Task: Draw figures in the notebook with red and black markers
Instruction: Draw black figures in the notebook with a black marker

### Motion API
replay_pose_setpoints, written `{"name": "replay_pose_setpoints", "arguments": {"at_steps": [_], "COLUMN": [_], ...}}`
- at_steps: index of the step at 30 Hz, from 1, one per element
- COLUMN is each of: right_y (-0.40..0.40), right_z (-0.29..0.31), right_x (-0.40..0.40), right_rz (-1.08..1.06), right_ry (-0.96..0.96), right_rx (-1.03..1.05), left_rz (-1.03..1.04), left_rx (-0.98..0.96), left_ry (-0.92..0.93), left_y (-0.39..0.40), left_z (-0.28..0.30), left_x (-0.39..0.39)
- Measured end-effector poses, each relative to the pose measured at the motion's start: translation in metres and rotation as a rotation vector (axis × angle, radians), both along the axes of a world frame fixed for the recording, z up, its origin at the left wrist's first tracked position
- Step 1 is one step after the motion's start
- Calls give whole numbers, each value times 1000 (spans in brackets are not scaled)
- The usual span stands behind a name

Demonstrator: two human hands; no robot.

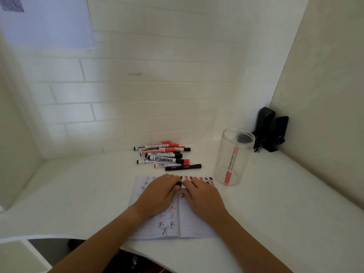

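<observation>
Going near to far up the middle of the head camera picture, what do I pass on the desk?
Notebook → the two hands, left hand and right hand, meeting on a black marker → pile of markers → tiled wall.

Both hands sit together over the open notebook [185, 223] at the near middle of the worktop [78, 184], so the way in from the front edge is taken up by the forearms. Beyond the notebook a heap of red and black markers [164, 154] bars the straight path to the tiled wall, while bare worktop runs wide to its left. On the right a clear jar [233, 156] stands just beside the notebook's far corner, a black stand [270, 131] fills the corner behind it, and open surface lies nearer the right wall.
</observation>
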State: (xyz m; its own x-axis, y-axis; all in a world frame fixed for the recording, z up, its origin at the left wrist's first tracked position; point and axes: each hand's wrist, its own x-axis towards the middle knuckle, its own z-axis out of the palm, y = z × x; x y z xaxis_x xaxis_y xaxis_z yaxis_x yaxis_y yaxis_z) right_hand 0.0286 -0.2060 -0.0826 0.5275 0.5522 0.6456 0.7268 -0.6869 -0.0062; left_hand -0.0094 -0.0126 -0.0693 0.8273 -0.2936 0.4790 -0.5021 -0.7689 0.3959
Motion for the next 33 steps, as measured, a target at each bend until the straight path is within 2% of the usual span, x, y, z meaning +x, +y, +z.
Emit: {"name": "replay_pose_setpoints", "arguments": {"at_steps": [4, 11, 14, 20, 24, 28, 33], "right_y": [5, 0, -3, 0, -2, -7, -18], "right_z": [-3, 3, 4, 9, 13, 11, 17], "right_x": [0, -7, -6, -10, -10, -5, -6], "right_rz": [35, -30, -79, -120, -52, 52, 164], "right_ry": [-38, 84, 124, 244, 315, 302, 393], "right_rx": [-60, -29, -17, 91, 147, 135, 375], "left_rz": [-2, -21, 81, 293, 356, 377, 318], "left_rx": [-39, -102, -174, -88, -83, -134, -79], "left_ry": [0, -30, -61, -67, -3, 47, -36], "left_y": [0, 4, 8, 12, 14, 14, 10], "left_z": [-1, -1, 0, -10, -8, -8, -7], "left_x": [0, 0, 2, 21, 40, 51, 33]}}
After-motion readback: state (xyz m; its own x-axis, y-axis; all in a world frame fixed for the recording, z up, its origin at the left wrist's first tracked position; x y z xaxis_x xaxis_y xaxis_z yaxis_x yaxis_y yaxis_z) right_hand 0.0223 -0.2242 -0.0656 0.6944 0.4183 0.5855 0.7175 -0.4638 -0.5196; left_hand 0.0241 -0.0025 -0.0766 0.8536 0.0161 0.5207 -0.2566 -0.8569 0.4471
